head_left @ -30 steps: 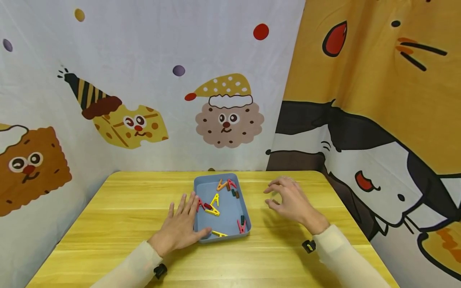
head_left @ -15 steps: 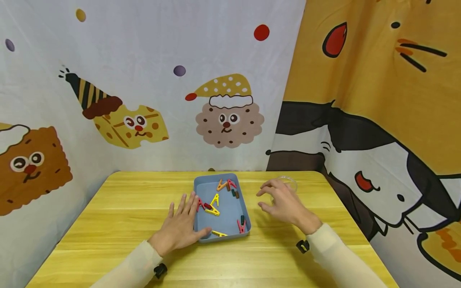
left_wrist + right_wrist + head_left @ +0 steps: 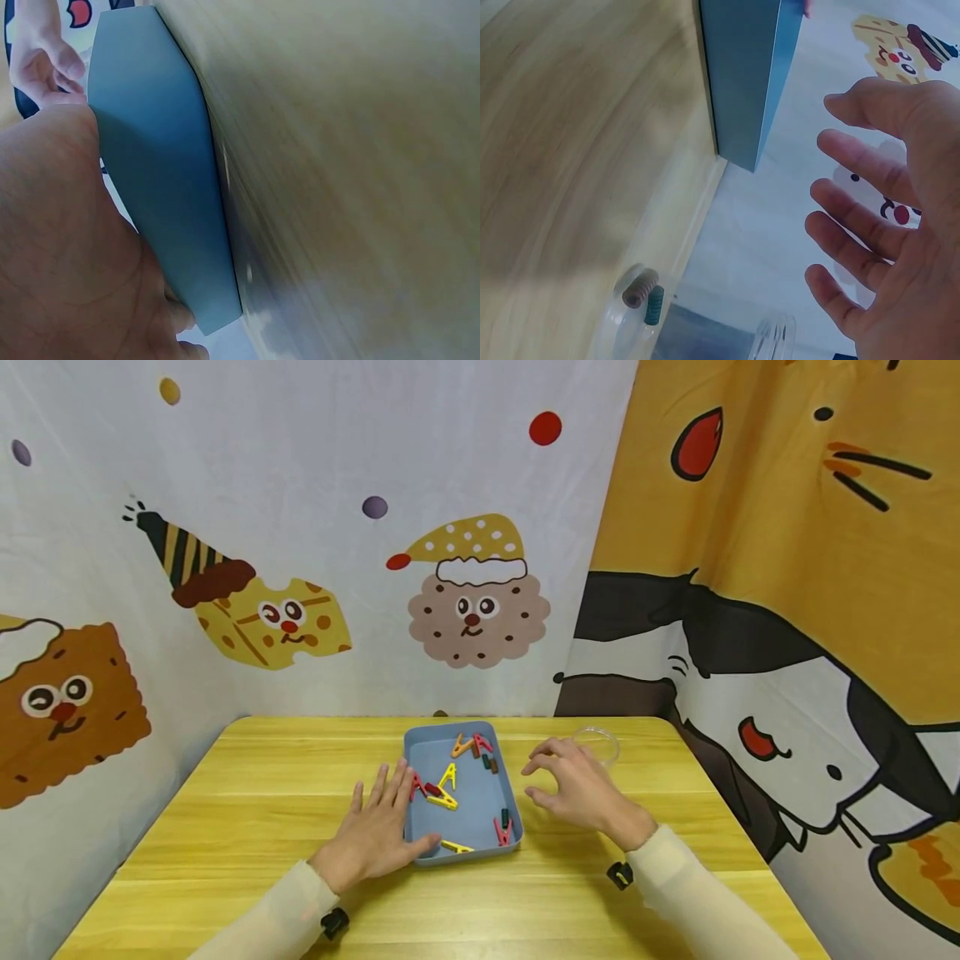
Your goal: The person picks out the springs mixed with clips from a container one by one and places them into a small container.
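A blue-grey tray [image 3: 472,814] lies on the table, holding several small plastic clips: yellow [image 3: 442,801], orange [image 3: 461,746] and red [image 3: 502,833]. Among them are several short cylinders, dark green [image 3: 505,817], brown [image 3: 492,765] and dark red [image 3: 432,790]. My left hand [image 3: 372,839], fingers straight and spread, rests along the tray's left rim; its thumb lies over the near left corner. To the right of the tray my right hand [image 3: 577,785] hovers, palm towards it, with fingers loosely bent. Nothing is in that hand.
Behind my right hand stands a clear container [image 3: 611,743], partly hidden. In the right wrist view it holds a brown ridged piece [image 3: 639,289] and a green ridged piece [image 3: 654,306]. Cartoon-printed cloth [image 3: 300,485] hangs beyond the wooden table [image 3: 277,777].
My right hand has moved left, closer to the tray, uncovering more of the clear container's rim. My left hand and the tray have stayed put.
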`<state>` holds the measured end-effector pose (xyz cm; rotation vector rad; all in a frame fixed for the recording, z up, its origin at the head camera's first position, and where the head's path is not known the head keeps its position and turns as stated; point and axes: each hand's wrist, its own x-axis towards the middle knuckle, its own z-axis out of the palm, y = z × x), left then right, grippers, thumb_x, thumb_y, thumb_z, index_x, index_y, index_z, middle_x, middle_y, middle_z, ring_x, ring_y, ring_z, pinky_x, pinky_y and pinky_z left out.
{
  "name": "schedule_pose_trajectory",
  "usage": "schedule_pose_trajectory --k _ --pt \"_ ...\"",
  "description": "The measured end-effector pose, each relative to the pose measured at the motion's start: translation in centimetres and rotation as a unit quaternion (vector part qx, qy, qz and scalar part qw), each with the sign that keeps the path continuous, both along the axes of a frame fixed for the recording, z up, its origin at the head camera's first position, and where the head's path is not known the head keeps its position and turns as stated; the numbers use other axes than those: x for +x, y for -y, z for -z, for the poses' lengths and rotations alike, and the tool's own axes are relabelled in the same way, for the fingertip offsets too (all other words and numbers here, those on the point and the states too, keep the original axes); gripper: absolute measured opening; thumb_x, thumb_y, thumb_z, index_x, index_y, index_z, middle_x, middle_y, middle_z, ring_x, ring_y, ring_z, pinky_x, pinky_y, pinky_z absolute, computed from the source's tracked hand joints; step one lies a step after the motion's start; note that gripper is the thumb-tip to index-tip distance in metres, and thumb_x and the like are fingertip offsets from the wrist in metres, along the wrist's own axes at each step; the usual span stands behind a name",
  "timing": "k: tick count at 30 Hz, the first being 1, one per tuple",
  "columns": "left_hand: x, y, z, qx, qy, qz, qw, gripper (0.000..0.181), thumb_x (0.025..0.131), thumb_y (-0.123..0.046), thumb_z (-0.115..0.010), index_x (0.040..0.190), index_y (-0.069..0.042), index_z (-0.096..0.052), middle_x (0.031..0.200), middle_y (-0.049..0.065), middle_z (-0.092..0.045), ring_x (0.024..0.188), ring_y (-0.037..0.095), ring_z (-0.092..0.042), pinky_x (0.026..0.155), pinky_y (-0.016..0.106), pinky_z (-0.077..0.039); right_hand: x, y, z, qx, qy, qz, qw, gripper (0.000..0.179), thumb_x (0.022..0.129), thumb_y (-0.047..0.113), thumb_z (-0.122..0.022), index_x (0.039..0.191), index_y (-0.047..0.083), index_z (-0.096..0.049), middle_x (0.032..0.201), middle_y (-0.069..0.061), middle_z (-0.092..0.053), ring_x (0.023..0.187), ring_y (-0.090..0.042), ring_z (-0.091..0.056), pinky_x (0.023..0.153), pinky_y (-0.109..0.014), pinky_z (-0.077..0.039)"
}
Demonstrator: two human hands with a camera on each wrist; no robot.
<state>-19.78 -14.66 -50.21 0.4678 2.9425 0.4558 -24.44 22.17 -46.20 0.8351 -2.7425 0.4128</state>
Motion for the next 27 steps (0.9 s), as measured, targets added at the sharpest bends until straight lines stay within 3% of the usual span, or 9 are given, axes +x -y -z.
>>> schedule_pose_trajectory --k 12,19,27 --pt "0.0 0.1 0.3 -0.004 -0.007 0.001 1.0 0.122 0.107 -0.08 -0.064 0.187 -0.003 -0.014 0.198 0.019 -0.007 0.184 0.051 -0.008 0.141 0.085 -0.01 0.1 1.0 0.2 0.017 0.017 -0.016 0.9996 0.025 0.101 0.033 -0.094 0.122 0.021 -0.09 0.138 -0.002 -0.078 0.136 -0.03 -0.072 0.121 -0.074 -0.053" --pt "-0.1 0.0 0.2 -0.005 -0.008 0.002 1.0 0.121 0.107 -0.079 -0.065 0.187 -0.003 -0.015 0.198 0.018 -0.007 0.184 0.051 -0.008 0.142 0.085 -0.01 -0.2 1.7 0.2 0.027 0.014 -0.027 0.9992 0.026 0.099 0.032 -0.095 0.123 0.021 -0.09 0.14 -0.002 -0.076 0.136 -0.032 -0.07 0.113 -0.068 -0.056" --pt "-0.1 0.2 0.4 -0.007 -0.006 -0.001 1.0 0.122 0.107 -0.08 -0.065 0.187 -0.003 -0.015 0.198 0.017 -0.006 0.184 0.05 -0.006 0.141 0.085 -0.01 -0.3 2.6 0.2 0.038 0.023 -0.038 0.9983 0.026 0.1 0.033 -0.095 0.122 0.021 -0.09 0.144 -0.003 -0.075 0.138 -0.033 -0.069 0.116 -0.067 -0.056"
